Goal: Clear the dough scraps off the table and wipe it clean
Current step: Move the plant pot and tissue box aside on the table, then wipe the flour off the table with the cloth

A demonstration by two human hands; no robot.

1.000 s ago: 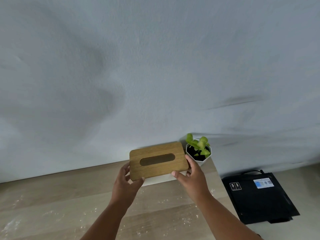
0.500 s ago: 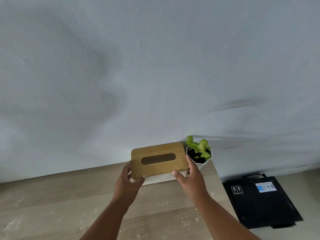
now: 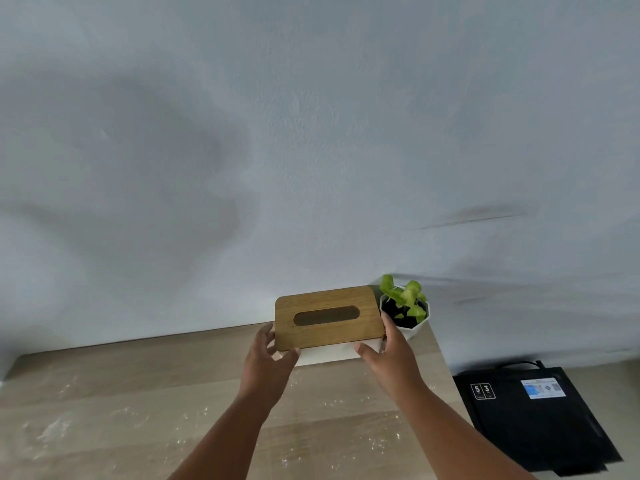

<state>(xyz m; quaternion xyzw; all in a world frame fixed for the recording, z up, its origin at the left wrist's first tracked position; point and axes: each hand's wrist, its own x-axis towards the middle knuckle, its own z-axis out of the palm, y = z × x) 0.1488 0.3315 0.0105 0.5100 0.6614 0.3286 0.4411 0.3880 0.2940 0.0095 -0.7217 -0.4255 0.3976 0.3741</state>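
A white tissue box with a wooden slotted lid (image 3: 329,317) sits at the far right of the wooden table (image 3: 121,382), close to the wall. My left hand (image 3: 266,362) grips its left end and my right hand (image 3: 388,355) grips its right end. No tissue shows in the slot. Flour dust and small pale dough specks (image 3: 194,417) are scattered over the tabletop in front of the box and to the left.
A small green plant in a white faceted pot (image 3: 407,311) stands right beside the box at the table's back right corner. A flat black package with labels (image 3: 533,417) lies on the floor past the table's right edge. A pale wall rises behind.
Both hands and the tissue box have shifted slightly right and toward the wall, closer to the plant pot. The grip is the same.
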